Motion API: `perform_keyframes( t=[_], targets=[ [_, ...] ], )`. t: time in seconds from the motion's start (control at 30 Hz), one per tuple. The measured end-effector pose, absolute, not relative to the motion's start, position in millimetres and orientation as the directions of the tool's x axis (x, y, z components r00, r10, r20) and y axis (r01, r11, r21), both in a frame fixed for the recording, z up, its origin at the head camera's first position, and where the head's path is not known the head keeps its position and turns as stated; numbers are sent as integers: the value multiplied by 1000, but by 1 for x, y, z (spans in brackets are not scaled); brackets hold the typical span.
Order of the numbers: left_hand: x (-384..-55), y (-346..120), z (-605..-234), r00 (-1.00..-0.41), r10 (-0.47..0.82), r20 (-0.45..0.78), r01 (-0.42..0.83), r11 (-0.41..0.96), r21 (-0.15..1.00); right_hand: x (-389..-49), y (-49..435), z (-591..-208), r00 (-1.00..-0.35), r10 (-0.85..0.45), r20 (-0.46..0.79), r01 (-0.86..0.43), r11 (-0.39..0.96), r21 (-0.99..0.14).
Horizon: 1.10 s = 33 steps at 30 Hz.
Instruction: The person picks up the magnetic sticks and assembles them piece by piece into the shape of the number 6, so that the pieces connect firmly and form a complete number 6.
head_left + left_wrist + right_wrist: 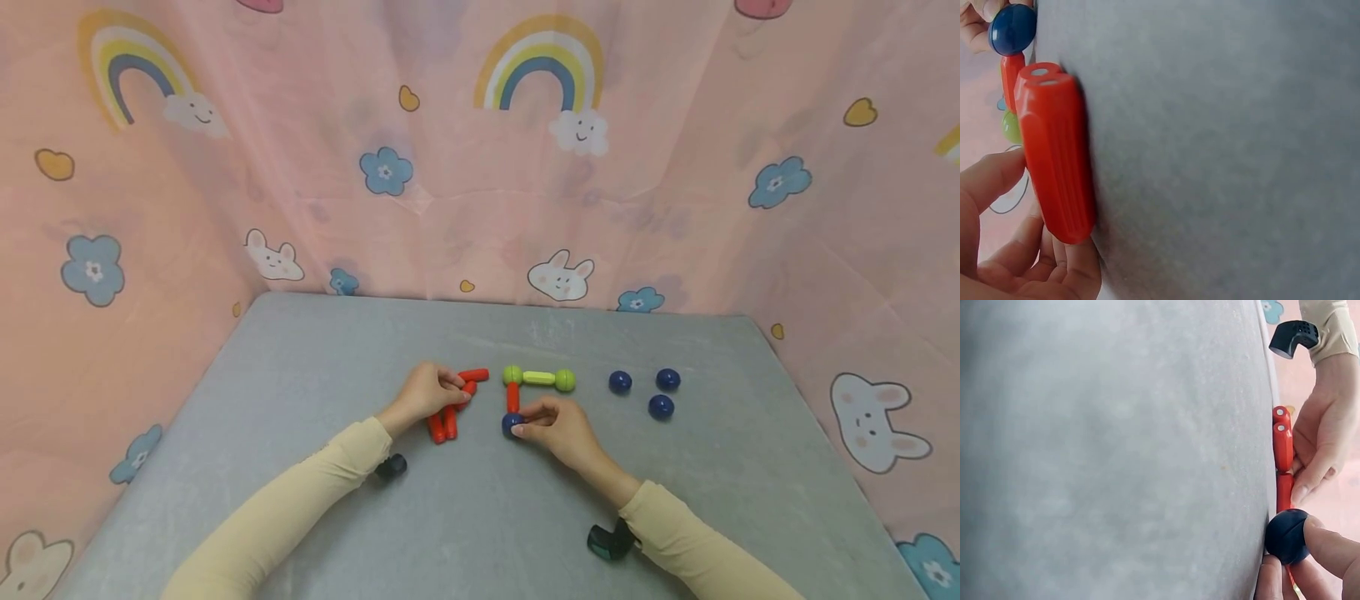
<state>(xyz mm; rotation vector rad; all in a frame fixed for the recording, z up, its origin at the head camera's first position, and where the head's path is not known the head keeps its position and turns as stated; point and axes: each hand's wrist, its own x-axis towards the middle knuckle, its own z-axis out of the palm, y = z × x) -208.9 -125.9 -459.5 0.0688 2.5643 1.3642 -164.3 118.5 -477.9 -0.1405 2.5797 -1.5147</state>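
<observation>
My right hand pinches a dark blue ball between thumb and fingers. That ball meets the near end of a red rod, whose far end meets a green ball. From there a light green rod runs right to a second green ball. To the left, my left hand holds a red rod between thumb and fingers. Two more red rods lie side by side just below that hand, their ends showing silvery discs. Another red rod lies beyond its fingertips.
Three loose dark blue balls lie on the grey table to the right. A pink printed curtain hangs along the back and both sides. Each wrist carries a small black device by the cream sleeve.
</observation>
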Motion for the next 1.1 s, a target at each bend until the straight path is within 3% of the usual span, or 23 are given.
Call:
perform_keyframes(
  t=[1.1],
  targets=[
    [-202,-116,-450,-967,203,-151,-51,427,903,-164,118,-476,-985,-148,-90,6,490,-872]
  ],
)
